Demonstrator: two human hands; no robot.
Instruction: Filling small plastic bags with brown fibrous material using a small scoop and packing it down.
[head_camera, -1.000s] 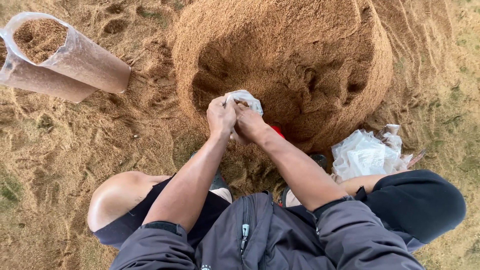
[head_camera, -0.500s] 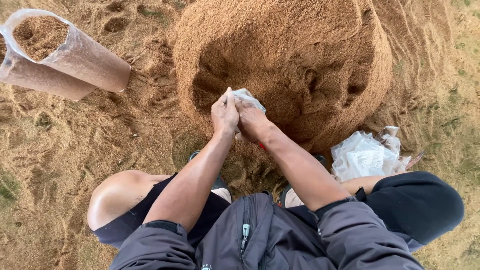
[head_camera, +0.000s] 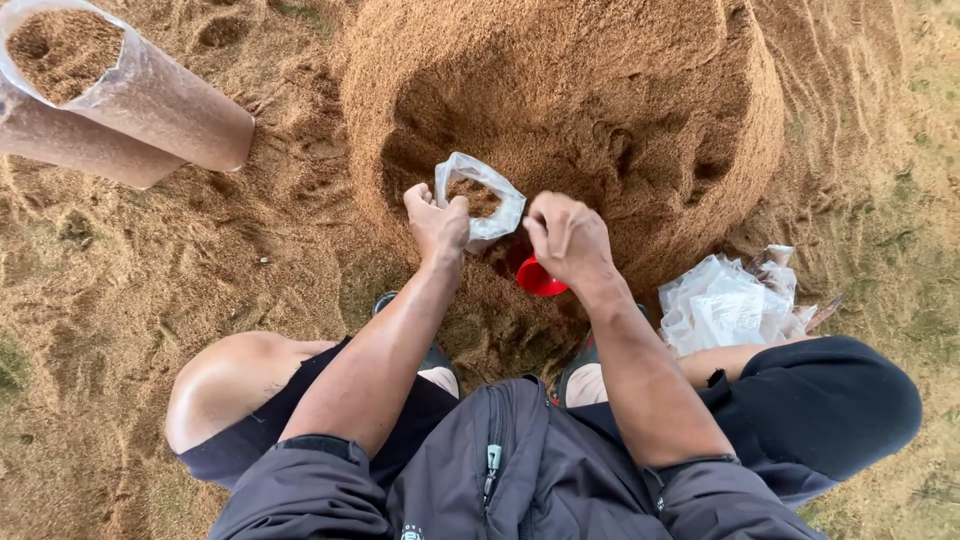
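Straight ahead, the big mound of brown sawdust (head_camera: 560, 110) fills the top middle of the view, its near face scooped into a hollow just beyond the hands. Loose sawdust ground spreads open to the left and far right. At top left lie two filled clear plastic bags (head_camera: 130, 95), well apart from the hands. A heap of empty clear bags (head_camera: 725, 305) sits beside the right knee. The left hand (head_camera: 437, 222) is closed on the rim of a small clear bag (head_camera: 482, 198), holding its mouth open toward the hollow; some sawdust shows inside. The right hand (head_camera: 566, 237) is curled loosely just right of the bag, fingers bent, whether it touches the bag I cannot tell. A red scoop (head_camera: 540, 279) lies just beneath it, near the bag.
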